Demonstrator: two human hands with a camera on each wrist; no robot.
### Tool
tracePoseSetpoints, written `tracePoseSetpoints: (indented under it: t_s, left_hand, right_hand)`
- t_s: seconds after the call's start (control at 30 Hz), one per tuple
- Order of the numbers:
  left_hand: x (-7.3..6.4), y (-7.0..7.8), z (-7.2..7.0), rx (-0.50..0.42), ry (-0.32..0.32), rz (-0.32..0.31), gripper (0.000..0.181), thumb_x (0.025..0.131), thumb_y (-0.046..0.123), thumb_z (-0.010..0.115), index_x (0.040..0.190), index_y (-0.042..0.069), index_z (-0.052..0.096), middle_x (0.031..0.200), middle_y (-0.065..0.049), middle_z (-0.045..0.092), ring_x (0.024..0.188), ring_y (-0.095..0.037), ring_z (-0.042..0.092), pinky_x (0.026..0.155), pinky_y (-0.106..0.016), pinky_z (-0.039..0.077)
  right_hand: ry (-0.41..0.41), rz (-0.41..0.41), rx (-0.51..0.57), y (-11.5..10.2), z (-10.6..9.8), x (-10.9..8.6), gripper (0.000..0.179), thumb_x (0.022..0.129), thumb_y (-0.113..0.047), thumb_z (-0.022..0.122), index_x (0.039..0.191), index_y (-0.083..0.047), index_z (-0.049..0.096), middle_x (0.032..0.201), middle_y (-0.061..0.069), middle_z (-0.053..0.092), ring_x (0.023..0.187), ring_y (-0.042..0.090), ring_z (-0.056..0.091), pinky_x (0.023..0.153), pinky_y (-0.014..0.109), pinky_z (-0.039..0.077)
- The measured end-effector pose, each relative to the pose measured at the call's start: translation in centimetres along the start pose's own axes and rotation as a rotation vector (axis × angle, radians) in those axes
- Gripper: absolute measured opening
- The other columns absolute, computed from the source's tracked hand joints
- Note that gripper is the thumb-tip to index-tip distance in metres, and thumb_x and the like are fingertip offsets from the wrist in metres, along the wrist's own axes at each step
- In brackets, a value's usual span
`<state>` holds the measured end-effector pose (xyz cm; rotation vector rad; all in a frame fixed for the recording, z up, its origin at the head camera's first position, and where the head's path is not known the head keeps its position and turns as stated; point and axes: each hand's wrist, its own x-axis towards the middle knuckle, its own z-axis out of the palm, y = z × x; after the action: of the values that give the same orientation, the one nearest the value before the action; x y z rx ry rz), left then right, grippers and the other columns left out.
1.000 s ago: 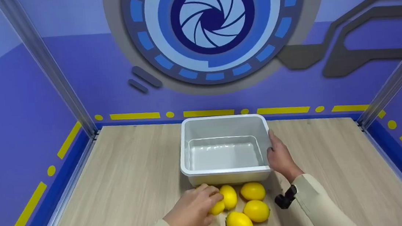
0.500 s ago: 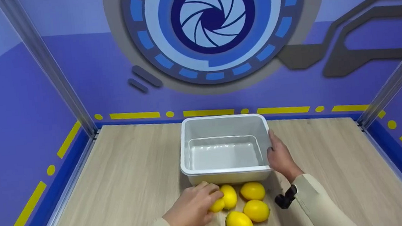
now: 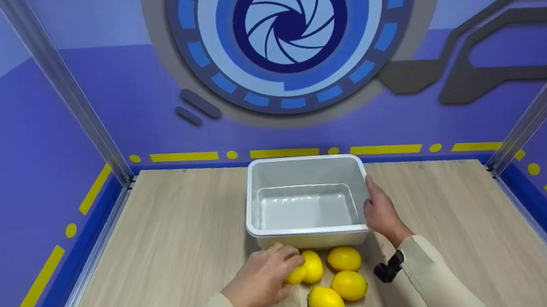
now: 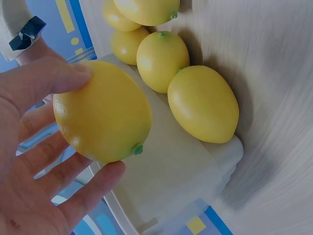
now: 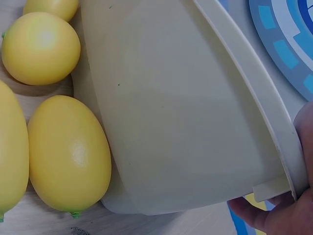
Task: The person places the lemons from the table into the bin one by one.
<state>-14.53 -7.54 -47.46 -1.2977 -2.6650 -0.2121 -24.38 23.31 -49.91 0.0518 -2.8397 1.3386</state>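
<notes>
My left hand (image 3: 264, 280) holds a yellow lemon (image 4: 102, 112) between thumb and fingers, just in front of the bin. In the head view the hand covers much of that lemon. Several more lemons lie on the table by the bin's front, among them one lemon (image 3: 312, 266) right beside the hand, one (image 3: 344, 258) near the bin wall and one (image 3: 326, 303) closest to me. A pale grey rectangular bin (image 3: 311, 231) stands upright with a bare floor inside. My right hand (image 3: 383, 213) grips its right rim, fingers tucked under the lip in the right wrist view.
The wooden tabletop (image 3: 185, 222) extends to both sides of the bin. Blue printed panels (image 3: 112, 98) enclose it behind and at the sides, with metal posts (image 3: 61, 88) at the corners. A black device (image 3: 389, 267) sits on the right wrist.
My left hand, with the lemon, has shifted very slightly toward the bin. The right hand keeps its grip on the rim, and the other lemons lie as before.
</notes>
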Motion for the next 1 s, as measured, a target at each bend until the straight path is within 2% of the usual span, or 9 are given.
tracePoseSetpoints:
  t_s: [0.57, 0.7, 0.93, 1.0]
  left_hand:
    - [0.2, -0.1, -0.2, -0.005, -0.028, -0.024, 0.049, 0.076, 0.022, 0.077, 0.123, 0.02, 0.063, 0.119, 0.003, 0.063, 0.105, -0.015, 0.058, 0.082, -0.03, 0.055]
    - [0.2, -0.1, -0.2, -0.012, -0.011, -0.014, 0.049, 0.075, 0.021, 0.077, 0.122, 0.019, 0.063, 0.119, 0.002, 0.063, 0.104, -0.015, 0.059, 0.082, -0.03, 0.055]
    - [0.2, -0.2, -0.3, -0.012, -0.013, -0.016, 0.049, 0.075, 0.022, 0.077, 0.122, 0.02, 0.063, 0.118, 0.003, 0.063, 0.103, -0.015, 0.059, 0.08, -0.031, 0.055]
    - [0.2, -0.2, -0.3, -0.014, -0.018, -0.02, 0.049, 0.075, 0.022, 0.078, 0.122, 0.02, 0.063, 0.119, 0.003, 0.063, 0.103, -0.015, 0.059, 0.08, -0.031, 0.055]
  right_hand:
    - [-0.016, 0.044, 0.021, -0.3, -0.1, -0.2, 0.063, 0.098, 0.004, 0.026, 0.155, -0.006, -0.001, 0.161, 0.019, 0.012, 0.148, 0.036, 0.018, 0.119, 0.053, 0.018]
    - [-0.012, 0.061, 0.033, -0.5, -0.2, -0.3, 0.063, 0.098, 0.003, 0.027, 0.155, -0.006, 0.0, 0.161, 0.018, 0.013, 0.148, 0.036, 0.018, 0.119, 0.053, 0.018]
    - [-0.005, 0.16, 0.053, -0.9, -0.5, -0.3, 0.065, 0.098, -0.001, 0.032, 0.156, -0.01, 0.003, 0.162, 0.016, 0.013, 0.149, 0.035, 0.016, 0.12, 0.052, 0.016]
    - [0.009, 0.189, 0.075, -0.9, -0.7, -0.2, 0.064, 0.099, -0.004, 0.035, 0.156, -0.008, 0.007, 0.161, 0.017, 0.014, 0.148, 0.037, 0.018, 0.119, 0.052, 0.019]
